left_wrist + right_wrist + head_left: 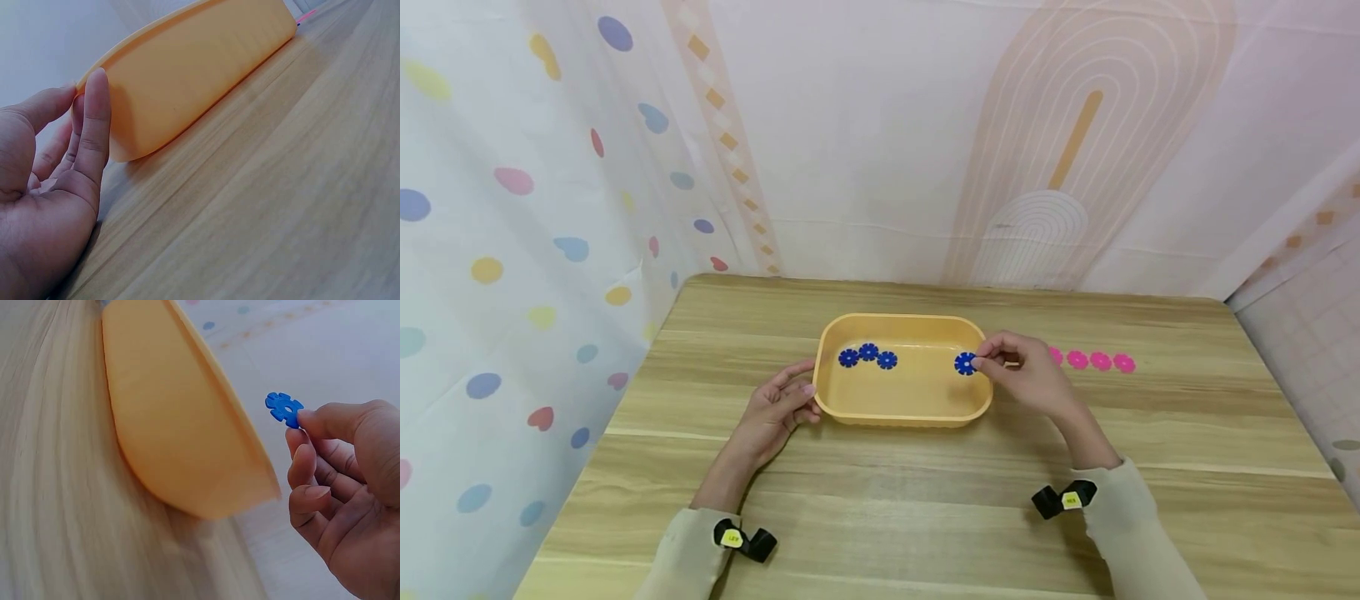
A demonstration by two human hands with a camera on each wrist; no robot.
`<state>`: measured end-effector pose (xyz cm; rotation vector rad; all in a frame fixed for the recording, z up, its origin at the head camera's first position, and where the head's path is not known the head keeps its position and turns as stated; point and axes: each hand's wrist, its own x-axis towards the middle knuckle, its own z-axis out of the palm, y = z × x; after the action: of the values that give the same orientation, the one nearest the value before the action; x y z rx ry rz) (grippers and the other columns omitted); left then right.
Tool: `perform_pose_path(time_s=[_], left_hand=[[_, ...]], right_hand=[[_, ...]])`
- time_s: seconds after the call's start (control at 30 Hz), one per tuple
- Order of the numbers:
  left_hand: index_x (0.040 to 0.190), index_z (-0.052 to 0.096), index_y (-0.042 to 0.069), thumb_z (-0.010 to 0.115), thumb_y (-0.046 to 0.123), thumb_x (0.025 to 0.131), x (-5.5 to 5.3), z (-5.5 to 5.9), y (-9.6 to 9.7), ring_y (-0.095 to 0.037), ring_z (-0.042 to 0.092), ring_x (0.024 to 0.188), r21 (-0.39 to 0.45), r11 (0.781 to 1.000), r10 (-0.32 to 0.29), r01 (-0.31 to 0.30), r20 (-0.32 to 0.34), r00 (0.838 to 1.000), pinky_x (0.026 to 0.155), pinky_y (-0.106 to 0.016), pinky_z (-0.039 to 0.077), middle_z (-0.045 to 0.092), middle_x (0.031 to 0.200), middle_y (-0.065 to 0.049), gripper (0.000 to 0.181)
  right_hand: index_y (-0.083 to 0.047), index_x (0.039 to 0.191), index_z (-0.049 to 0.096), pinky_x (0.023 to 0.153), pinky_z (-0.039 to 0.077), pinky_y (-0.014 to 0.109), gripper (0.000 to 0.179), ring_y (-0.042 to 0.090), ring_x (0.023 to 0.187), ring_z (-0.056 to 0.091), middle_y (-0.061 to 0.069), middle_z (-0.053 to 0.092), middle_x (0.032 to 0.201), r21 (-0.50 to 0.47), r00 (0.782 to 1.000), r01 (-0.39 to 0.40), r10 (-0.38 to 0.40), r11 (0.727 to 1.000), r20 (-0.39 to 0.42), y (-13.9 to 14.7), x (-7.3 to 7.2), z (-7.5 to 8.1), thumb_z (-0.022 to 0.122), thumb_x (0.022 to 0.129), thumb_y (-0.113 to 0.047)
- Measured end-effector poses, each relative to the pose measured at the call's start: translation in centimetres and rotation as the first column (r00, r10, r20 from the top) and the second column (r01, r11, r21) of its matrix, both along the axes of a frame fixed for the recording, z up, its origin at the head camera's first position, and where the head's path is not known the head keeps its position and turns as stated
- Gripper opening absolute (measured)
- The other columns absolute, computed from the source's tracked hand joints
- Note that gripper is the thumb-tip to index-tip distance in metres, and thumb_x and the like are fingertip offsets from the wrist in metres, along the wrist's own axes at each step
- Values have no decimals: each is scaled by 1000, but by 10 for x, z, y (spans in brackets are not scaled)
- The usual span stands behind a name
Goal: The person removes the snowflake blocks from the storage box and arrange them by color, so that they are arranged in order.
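Note:
A yellow plastic basin [902, 417] stands on the table. My left hand [778, 412] holds it at its left end, thumb at the rim and the other fingers along the outer wall. Between thumb and forefinger, my right hand [1030, 371] pinches a blue snowflake disc [284, 410], a flat notched round with a hole in the middle. This disc is raised over the basin's right end. Three more blue snowflake discs [868, 352] lie together inside, toward the left.
Several pink snowflake discs [1101, 361] lie in a row on the wooden table [880, 517], right of the basin and partly behind my right hand. A patterned curtain [865, 150] hangs along the table's back edge and left side.

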<state>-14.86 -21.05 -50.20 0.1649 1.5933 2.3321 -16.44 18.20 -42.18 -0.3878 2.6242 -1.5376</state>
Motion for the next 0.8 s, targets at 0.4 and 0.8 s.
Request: perform_pose_path(time_s=[0.4, 0.8], left_hand=[[152, 38, 0, 58, 7, 104, 1, 0, 1, -10, 70, 79, -9, 1000, 8, -8, 7, 1000, 72, -20, 65, 70, 100, -2, 52], [152, 38, 1, 60, 9, 104, 0, 2, 1, -10, 70, 79, -7, 1000, 2, -2, 3, 1000, 72, -20, 65, 70, 101, -1, 53]], right_hand=[[-7, 105, 70, 70, 59, 27, 19, 25, 88, 65, 17, 72, 102, 11, 994, 95, -95, 995, 46, 33, -3, -17, 70, 99, -24], [-5, 112, 68, 64, 57, 27, 30, 18, 77, 62, 9, 70, 94, 53, 974, 186, -191, 981, 123, 65, 0, -24, 68, 100, -32]])
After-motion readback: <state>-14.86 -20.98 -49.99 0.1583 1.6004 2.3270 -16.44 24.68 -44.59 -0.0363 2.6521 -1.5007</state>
